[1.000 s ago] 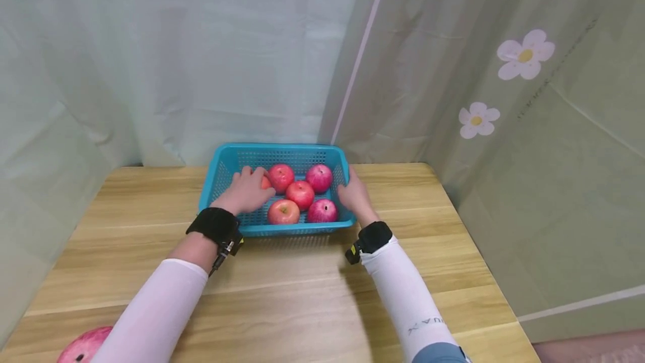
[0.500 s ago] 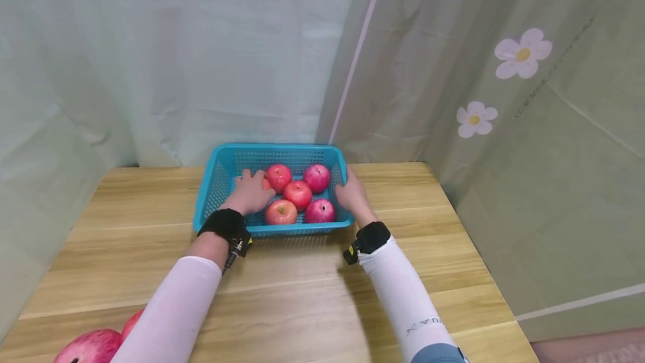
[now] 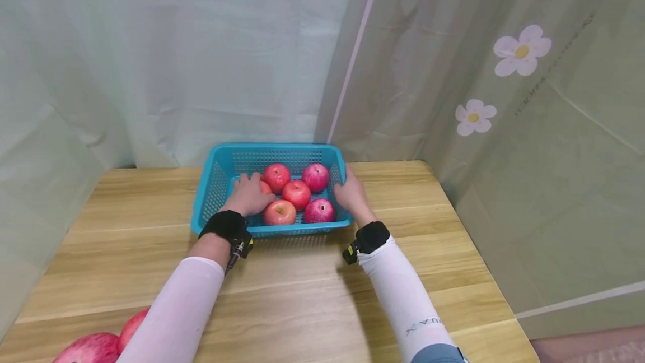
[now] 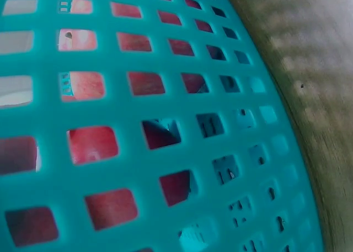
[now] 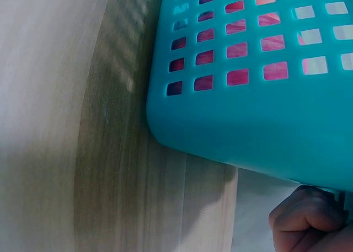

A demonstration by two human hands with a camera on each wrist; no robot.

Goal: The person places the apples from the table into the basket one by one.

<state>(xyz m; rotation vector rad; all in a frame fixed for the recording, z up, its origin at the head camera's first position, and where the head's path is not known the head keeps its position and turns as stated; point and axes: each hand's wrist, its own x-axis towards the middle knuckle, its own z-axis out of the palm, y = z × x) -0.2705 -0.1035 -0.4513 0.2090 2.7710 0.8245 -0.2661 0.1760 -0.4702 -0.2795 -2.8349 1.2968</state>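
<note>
A blue plastic basket [image 3: 267, 230] with perforated sides stands at the table's far edge with several red apples [image 3: 296, 195] inside. My left hand [image 3: 248, 195] reaches over its front left side and grips a red apple [image 3: 265, 187], mostly hidden under the fingers. At the basket's right end my right hand [image 3: 354, 195] holds the rim, thumb on the inner side. In the right wrist view, curled fingers [image 5: 309, 216] show at that end. Only the perforated wall [image 4: 127, 169], with red apples behind its holes, shows in the left wrist view; the left hand is out of sight there.
Two more apples [image 3: 90, 349] lie on the wooden table [image 3: 292, 307] at the near left, partly behind the left sleeve [image 3: 176, 310]. A pale curtain [image 3: 227, 60] hangs right behind the basket, and a flowered one [image 3: 529, 184] runs along the right side.
My left forearm has shifted slightly right, bringing a second apple into sight at the near left. The left hand stays on its apple, and the right hand keeps its hold on the basket.
</note>
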